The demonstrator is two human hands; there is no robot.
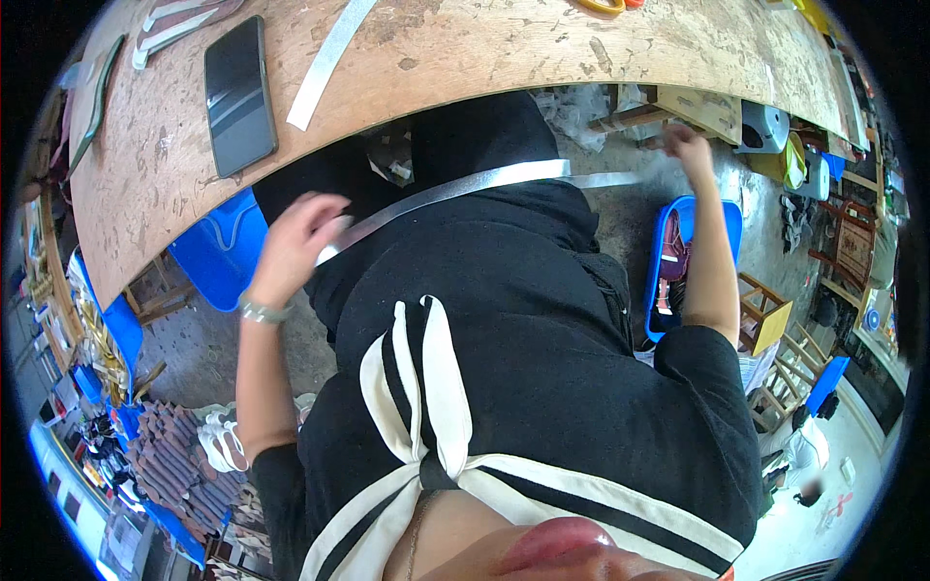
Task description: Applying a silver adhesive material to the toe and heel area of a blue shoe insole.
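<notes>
A shiny silver strip (pixel 465 184) stretches across my lap over black clothing. My left hand (pixel 298 240), with a band at the wrist, pinches the strip's left end between thumb and fingers. Past the first strip's right end, a narrower silvery length (pixel 605 180) runs on toward the right and blurs out below my right hand. My right hand (pixel 686 153) is raised out to the right, its fingers curled together and smeared by motion. Whether the narrower length reaches those fingers, I cannot make out.
On the wooden table (pixel 465 68) ahead lie a dark phone (pixel 239 97), another silver strip (pixel 329 63), pale cut pieces (pixel 174 29) and yellow-handled scissors (pixel 603 6). Blue bins stand on both sides, the right bin (pixel 733 228) holding dark red items. A wooden stool (pixel 765 320) is beside it.
</notes>
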